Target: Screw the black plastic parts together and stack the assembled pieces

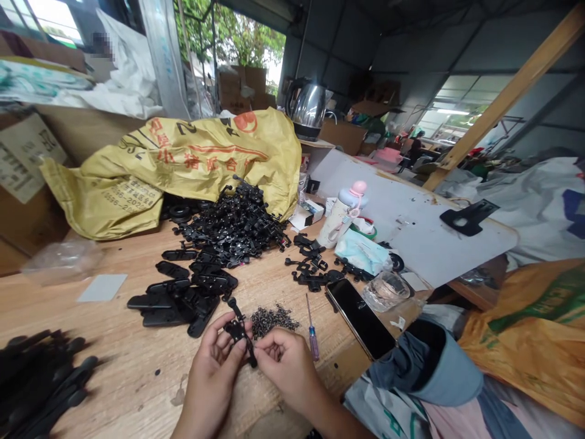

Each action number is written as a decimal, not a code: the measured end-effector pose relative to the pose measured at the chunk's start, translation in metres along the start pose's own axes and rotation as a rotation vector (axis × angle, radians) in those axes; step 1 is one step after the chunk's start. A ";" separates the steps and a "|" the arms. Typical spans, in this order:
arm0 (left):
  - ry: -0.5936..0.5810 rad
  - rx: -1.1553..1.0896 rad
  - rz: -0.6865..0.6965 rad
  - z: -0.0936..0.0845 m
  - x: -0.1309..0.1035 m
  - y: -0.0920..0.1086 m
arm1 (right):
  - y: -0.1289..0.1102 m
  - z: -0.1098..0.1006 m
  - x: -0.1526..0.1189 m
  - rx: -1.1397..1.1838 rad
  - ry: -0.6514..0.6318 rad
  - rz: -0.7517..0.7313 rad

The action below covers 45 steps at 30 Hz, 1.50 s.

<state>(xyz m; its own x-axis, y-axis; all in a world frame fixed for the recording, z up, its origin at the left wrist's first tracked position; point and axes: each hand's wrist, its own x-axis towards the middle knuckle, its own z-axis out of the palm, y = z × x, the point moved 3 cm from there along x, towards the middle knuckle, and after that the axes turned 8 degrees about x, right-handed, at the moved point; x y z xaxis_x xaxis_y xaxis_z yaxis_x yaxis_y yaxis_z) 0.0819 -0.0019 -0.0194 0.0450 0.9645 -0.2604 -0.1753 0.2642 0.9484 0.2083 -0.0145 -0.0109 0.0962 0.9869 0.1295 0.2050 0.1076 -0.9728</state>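
My left hand (217, 364) is wrapped round a black plastic part (237, 330) with a rounded knob at its top end. Beside it, my right hand (286, 364) is pinched with its fingertips against the part's right side; whatever is between those fingertips is too small to make out. Just behind both hands lies a pile of small dark screws (274, 319). A screwdriver (312, 335) with a purple and blue handle rests right of the screws. Flat black pieces (183, 299) are stacked to the left, below a large heap of black parts (235, 225).
A phone (361, 318), a clear tub (386, 291), a bottle (340, 214) and a tissue pack (362, 251) stand or lie at the right. A yellow sack (205, 152) is behind the heap. More black pieces (41, 384) fill the lower left. Clothing (448, 372) lies lower right.
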 end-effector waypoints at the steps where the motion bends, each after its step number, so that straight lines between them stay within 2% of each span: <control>1: 0.020 0.013 0.022 0.000 -0.001 0.000 | -0.001 0.001 -0.002 -0.060 0.008 -0.028; 3: 0.066 0.013 0.037 0.000 -0.002 0.000 | -0.003 0.004 -0.007 -0.232 0.030 -0.148; 6: 0.107 -0.036 -0.030 0.000 -0.003 0.000 | -0.010 0.010 -0.017 -0.491 -0.005 -0.413; 8: 0.106 -0.063 -0.081 -0.001 -0.003 0.002 | -0.011 0.010 -0.019 -0.533 -0.057 -0.473; 10: 0.078 -0.055 -0.111 -0.003 -0.001 0.004 | -0.010 0.005 -0.013 -0.423 -0.091 -0.378; 13: -0.043 0.041 -0.147 -0.004 0.002 0.006 | -0.005 -0.007 0.000 -0.136 -0.163 -0.103; 16: -0.170 0.195 -0.089 -0.005 0.003 0.009 | 0.000 -0.016 0.008 0.066 -0.275 0.111; 18: -0.220 0.311 -0.023 -0.005 0.003 0.013 | 0.004 -0.020 0.009 0.177 -0.303 0.219; 21: -0.219 0.450 0.037 -0.001 0.004 0.029 | 0.009 -0.024 0.010 0.365 -0.233 0.358; 24: -0.181 0.389 0.012 0.007 0.009 0.046 | 0.010 -0.020 0.014 0.591 -0.202 0.460; 26: -0.165 0.260 -0.059 0.014 0.014 0.049 | 0.007 -0.017 0.020 0.676 -0.202 0.481; 28: -0.145 0.131 -0.128 0.019 0.019 0.044 | 0.001 -0.016 0.028 0.638 -0.172 0.423; 30: -0.139 0.004 -0.203 0.025 0.021 0.035 | -0.007 -0.020 0.036 0.458 -0.129 0.305; 34: -0.197 -0.258 -0.409 0.040 0.014 0.020 | -0.029 -0.030 0.044 -0.140 -0.073 -0.032; 35: -0.214 -0.311 -0.447 0.042 0.011 0.020 | -0.033 -0.031 0.045 -0.219 -0.091 -0.094; 37: -0.228 -0.377 -0.494 0.045 0.009 0.022 | -0.034 -0.034 0.047 -0.206 -0.140 -0.136; 39: -0.204 -0.391 -0.524 0.043 0.009 0.021 | -0.029 -0.041 0.049 -0.077 -0.101 -0.077; 41: -0.149 -0.367 -0.550 0.038 0.012 0.017 | -0.019 -0.048 0.052 0.054 -0.034 0.047; 42: -0.130 -0.353 -0.560 0.036 0.014 0.013 | -0.013 -0.048 0.053 0.122 -0.052 0.126; 45: -0.158 -0.336 -0.540 0.035 0.017 0.001 | 0.004 -0.040 0.053 0.336 -0.288 0.393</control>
<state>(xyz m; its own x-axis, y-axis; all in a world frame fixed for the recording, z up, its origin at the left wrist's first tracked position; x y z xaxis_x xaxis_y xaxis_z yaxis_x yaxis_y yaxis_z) 0.1170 0.0145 -0.0167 0.3522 0.6920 -0.6301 -0.3845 0.7208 0.5767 0.2529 0.0333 -0.0002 -0.1754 0.9484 -0.2641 -0.1167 -0.2864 -0.9510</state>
